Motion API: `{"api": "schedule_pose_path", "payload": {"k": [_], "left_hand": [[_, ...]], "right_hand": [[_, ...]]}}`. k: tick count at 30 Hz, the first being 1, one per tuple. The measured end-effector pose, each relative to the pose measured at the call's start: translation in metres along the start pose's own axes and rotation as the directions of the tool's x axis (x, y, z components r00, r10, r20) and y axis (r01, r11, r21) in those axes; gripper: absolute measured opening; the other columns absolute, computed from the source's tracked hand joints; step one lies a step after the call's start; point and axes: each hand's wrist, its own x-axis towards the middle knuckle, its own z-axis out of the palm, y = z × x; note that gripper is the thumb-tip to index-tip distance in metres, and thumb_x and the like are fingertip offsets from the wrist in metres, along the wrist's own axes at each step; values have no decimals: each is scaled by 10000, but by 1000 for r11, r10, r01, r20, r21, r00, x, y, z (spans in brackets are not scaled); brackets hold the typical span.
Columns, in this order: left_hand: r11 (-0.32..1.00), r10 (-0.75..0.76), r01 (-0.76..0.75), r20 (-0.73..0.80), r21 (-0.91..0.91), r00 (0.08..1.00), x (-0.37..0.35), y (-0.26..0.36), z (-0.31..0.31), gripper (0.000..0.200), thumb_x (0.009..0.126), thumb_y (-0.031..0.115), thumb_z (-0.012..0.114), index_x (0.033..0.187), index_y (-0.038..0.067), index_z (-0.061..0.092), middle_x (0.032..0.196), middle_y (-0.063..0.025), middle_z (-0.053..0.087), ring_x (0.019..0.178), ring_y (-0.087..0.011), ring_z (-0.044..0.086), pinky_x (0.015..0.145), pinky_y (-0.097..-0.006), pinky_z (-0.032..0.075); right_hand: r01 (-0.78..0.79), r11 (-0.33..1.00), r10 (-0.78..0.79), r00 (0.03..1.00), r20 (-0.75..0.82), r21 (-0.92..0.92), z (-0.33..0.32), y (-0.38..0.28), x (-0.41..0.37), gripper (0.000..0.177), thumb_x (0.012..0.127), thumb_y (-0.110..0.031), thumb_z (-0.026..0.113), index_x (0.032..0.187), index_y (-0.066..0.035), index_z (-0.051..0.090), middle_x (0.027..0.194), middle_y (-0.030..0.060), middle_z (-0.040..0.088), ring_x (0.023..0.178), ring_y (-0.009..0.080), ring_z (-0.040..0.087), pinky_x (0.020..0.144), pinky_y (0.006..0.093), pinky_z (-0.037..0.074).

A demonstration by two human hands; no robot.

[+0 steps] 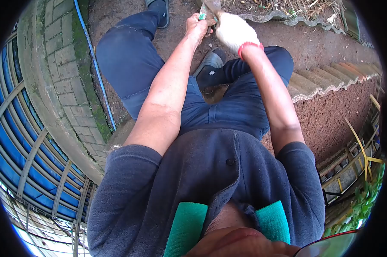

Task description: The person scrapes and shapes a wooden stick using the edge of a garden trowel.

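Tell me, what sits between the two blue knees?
A black boot lies there, between the left leg and the right knee; the head view shows it.

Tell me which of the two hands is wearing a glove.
The right hand: it is in a white glove with a red cuff. The left hand beside it is bare and grips a green-handled tool.

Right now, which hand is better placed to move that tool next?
Probably the left. The bare left hand is closed round the handle of the tool, while the gloved right hand sits beside it, and its grip is hidden.
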Motion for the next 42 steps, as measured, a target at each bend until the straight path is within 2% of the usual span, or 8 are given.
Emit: {"api": "schedule_pose_path", "payload": {"k": [24,26,28,31,34,36,39,42], "left_hand": [[969,32,-25,-23,245,999,2,5,-3,315,788,45,761,1071,-23,640,822,-84,700,558,-133,621,486,-275,506],[858,251,-193,-61,476,966,12,-6,-5,293,808,72,750,1065,-30,652,822,-87,699,566,-159,635,496,-285,527],[554,578,-336,-62,762,813,-8,-9,-6,271,838,85,727,1062,-48,651,811,-92,693,585,-166,654,511,-284,546],[305,806,-386,-20,870,591,-10,-2,-5,251,891,101,677,1066,-74,640,795,-115,685,613,-186,679,561,-286,575],[918,324,-285,-108,276,940,-13,13,-2,227,960,79,580,1060,-123,612,792,-174,678,660,-252,696,636,-309,599],[977,186,-190,-47,-97,981,-17,23,-5,209,978,73,551,1061,-116,587,814,-188,672,644,-238,690,579,-306,582],[931,65,-39,60,-364,996,-6,18,-11,213,986,72,531,1058,-125,572,875,-234,673,674,-251,687,567,-320,586],[956,-87,92,30,-277,996,10,-5,-19,224,987,119,559,1051,-95,571,887,-187,664,687,-237,666,581,-331,577]], "right_hand": [[-167,986,167,986,26,18,4,56,48,395,818,-200,511,1077,48,676,938,291,683,908,419,679,828,456,528],[-205,946,183,977,107,250,-12,51,31,453,847,-206,525,1226,16,635,749,203,669,649,304,680,645,406,551],[-78,921,125,987,-100,380,1,42,-1,436,837,-254,558,1148,37,654,913,246,687,864,375,682,803,440,537],[-342,761,333,935,120,551,-7,28,-35,414,875,-202,616,1235,2,604,629,75,571,475,159,554,457,314,480],[-310,568,344,931,123,762,5,33,-58,349,876,-215,630,1152,-2,627,733,133,623,561,194,617,509,334,502],[-301,404,372,917,146,864,-13,17,-77,320,864,-227,611,1089,-1,635,832,224,682,654,281,685,615,384,537],[22,901,129,940,-316,433,-3,24,-79,343,904,-218,553,1186,-33,617,874,246,680,769,361,690,715,448,540],[-57,952,102,985,-136,300,-1,18,-79,421,914,-213,521,1310,-73,557,936,252,671,876,398,672,791,491,523]]}}
